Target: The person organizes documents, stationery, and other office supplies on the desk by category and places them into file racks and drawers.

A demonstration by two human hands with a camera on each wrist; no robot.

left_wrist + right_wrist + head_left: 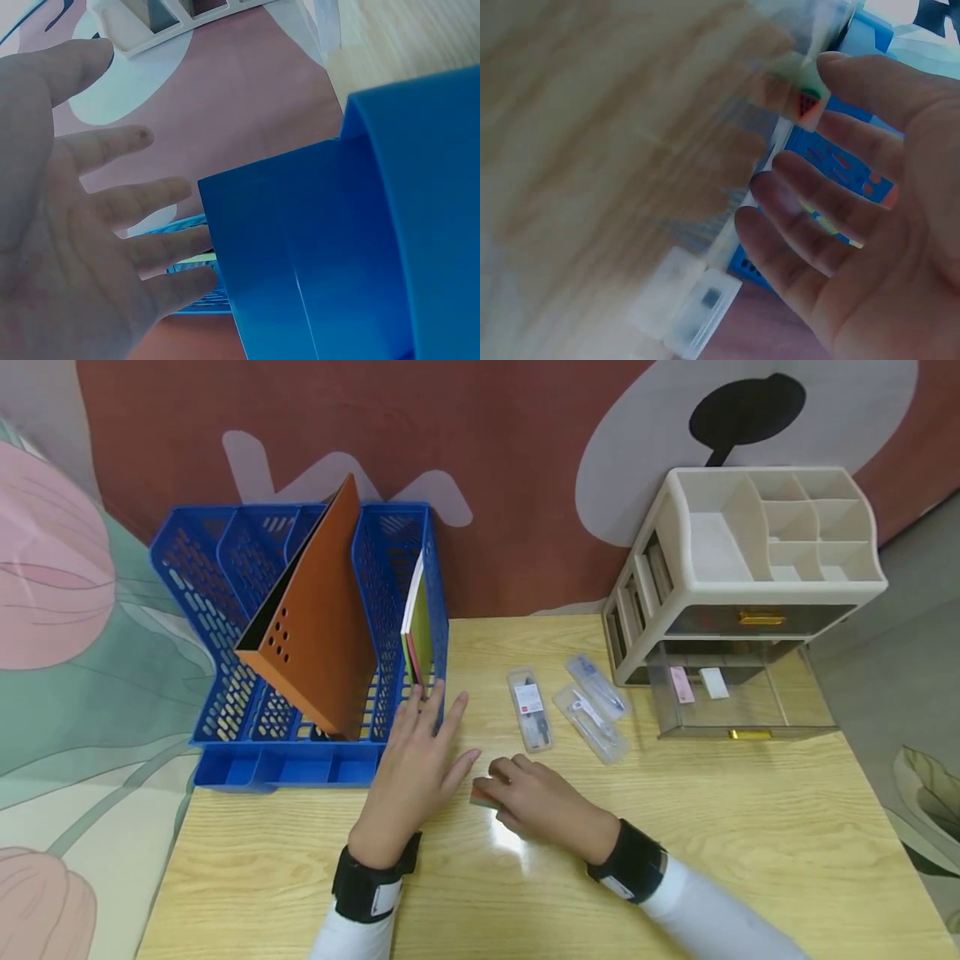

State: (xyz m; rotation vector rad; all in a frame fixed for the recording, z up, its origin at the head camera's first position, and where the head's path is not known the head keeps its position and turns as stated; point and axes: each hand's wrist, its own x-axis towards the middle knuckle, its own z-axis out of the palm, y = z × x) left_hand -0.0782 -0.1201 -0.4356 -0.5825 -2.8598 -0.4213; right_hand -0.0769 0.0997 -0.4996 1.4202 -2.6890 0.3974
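Note:
My left hand (414, 767) is spread wide with straight fingers over the front right corner of a blue desk file rack (300, 749). Its fingertips lie close in front of thin upright booklets (417, 622) in the rack's right slot. In the left wrist view the fingers are apart and nothing is between them. Between thumb and index finger, my right hand (543, 797) pinches a small block with a watermelon picture (808, 103), low over the wooden table. The block's orange and green edge peeks out in the head view; the fingers hide the rest.
An orange file holder (322, 635) leans in the rack's middle. Clear plastic cases (531, 710) lie on the table (675, 843) ahead of the right hand. At the right, a white drawer organizer (720, 547) has its lower transparent drawer (765, 714) pulled out, with two small blocks inside.

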